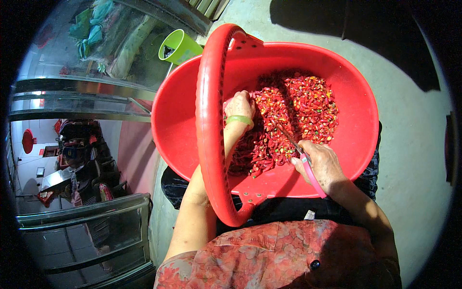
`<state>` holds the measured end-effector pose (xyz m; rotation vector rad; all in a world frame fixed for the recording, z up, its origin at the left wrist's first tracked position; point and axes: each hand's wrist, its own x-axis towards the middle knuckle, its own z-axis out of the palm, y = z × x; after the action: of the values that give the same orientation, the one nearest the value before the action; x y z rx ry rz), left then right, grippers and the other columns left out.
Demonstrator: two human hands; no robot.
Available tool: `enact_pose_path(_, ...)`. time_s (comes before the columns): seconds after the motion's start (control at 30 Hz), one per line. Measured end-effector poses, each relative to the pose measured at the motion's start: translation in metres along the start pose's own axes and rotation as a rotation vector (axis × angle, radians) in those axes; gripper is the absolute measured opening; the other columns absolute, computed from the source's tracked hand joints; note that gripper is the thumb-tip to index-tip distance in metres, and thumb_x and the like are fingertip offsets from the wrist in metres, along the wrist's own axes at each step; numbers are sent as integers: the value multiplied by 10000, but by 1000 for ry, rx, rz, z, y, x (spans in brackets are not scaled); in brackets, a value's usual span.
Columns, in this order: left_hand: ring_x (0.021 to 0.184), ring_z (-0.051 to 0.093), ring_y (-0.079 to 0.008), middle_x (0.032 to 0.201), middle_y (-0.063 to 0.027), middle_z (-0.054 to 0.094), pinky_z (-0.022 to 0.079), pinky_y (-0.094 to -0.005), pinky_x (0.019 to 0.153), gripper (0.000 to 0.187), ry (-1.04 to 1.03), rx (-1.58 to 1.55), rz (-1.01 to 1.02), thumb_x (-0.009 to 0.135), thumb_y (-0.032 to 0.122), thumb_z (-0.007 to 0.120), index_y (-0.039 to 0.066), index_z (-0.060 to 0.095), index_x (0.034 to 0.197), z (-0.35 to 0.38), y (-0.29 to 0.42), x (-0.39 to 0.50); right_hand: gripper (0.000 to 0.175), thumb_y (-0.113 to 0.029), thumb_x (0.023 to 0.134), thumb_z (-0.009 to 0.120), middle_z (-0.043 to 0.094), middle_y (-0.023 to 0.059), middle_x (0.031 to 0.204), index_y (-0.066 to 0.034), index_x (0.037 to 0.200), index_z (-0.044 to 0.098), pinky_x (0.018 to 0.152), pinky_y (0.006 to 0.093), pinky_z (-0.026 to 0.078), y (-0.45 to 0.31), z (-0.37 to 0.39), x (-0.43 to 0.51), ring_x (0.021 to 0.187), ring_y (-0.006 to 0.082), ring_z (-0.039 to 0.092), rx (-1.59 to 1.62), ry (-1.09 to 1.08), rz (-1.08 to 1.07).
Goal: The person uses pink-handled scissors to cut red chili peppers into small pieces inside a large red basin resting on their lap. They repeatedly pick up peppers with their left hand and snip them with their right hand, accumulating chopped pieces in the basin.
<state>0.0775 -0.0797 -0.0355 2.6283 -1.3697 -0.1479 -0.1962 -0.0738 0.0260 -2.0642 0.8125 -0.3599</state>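
A red plastic basket (173,119) with a tall arched handle (211,108) rests across my lap. Red chili peppers (314,108), many in small cut pieces, with some yellow and green bits, lie heaped in it. My right hand (321,162) holds scissors with pink handles (311,175), their blades pointing up and left over the chilies. A green bangle (239,120) circles my left wrist. My left hand (241,104) reaches in beyond the basket handle, its fingers curled at the left edge of the heap; whether they hold a chili is hidden.
A light green bin (180,47) stands beyond the basket's upper left rim. Along the left are metal-framed glass panels (83,231), with bags behind the upper glass. Concrete floor (408,144) lies to the right, partly in dark shadow.
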Motion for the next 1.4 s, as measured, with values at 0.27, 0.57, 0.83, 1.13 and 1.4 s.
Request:
enact_pose_path(0.27,500,548,-104,658,-30,589,399,-213,421,109,-458,-1468,-316,893,151,601,72,572,824,-50,27,-68,371,-296,813,675,593,167,742,-8,989,520,629,434,478,0,-1,3,700,353,605,179,26,2)
enact_pose_path(0.57,532,504,-84,664,-1,557,398,-219,472,113,-635,-1520,-260,901,124,575,65,570,804,-51,56,-110,296,-267,847,636,573,95,719,-35,991,522,619,371,474,1,-1,2,675,256,600,186,-120,10)
enact_pose_path(0.83,639,522,-64,758,7,599,426,-205,575,24,-681,-1514,-207,885,66,582,54,597,872,-43,55,-115,302,-303,896,573,565,146,704,-24,1007,542,618,385,468,1,2,3,672,301,595,206,-69,66)
enact_pose_path(1.13,540,525,-119,679,-29,560,437,-231,501,130,-655,-1611,-220,892,87,540,72,533,763,-50,54,-111,302,-308,883,590,574,127,700,-22,970,547,611,375,472,-3,-3,3,665,271,603,196,-88,170)
enact_pose_path(1.4,527,507,-114,648,-24,544,429,-240,493,186,-683,-1411,-148,882,65,534,65,516,696,-58,53,-102,347,-355,855,616,555,122,677,-35,937,510,605,389,471,3,3,3,657,297,600,98,-55,-12)
